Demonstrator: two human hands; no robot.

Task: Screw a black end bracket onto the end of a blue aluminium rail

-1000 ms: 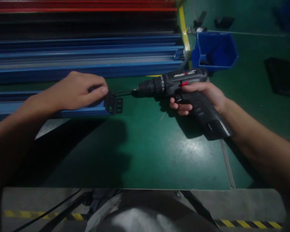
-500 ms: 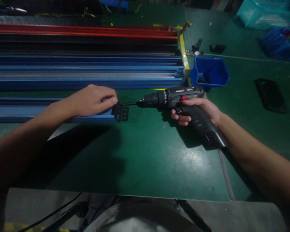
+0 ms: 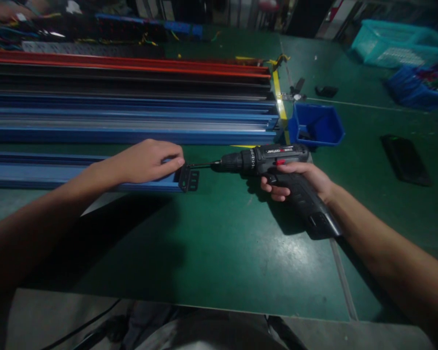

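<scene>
My right hand [image 3: 299, 180] is wrapped round the handle of a black cordless drill [image 3: 277, 158], which lies on its side with its long bit pointing left. The bit's tip meets the upper corner of a black slotted bracket [image 3: 189, 179]. That bracket sits across the right end of a blue metal channel [image 3: 149, 186] on the table. My left hand [image 3: 153, 160] rests over the channel's end, closed, with thumb and fingertips at the bracket's top edge beside the bit. The tips of the left fingers are partly hidden.
Behind lie more blue channels [image 3: 131, 133], black ones [image 3: 131, 87] and a red one [image 3: 131, 64]. A blue bin [image 3: 324, 129] with small dark parts stands beyond the drill. A dark phone-like slab [image 3: 405, 160] and a teal basket [image 3: 397, 46] are at right. A person's hand shows top left.
The camera view has tilted up, so everything sits lower in the picture. The channel's end appears slightly farther right. Both hands keep their holds, and the bit stays at the bracket.
</scene>
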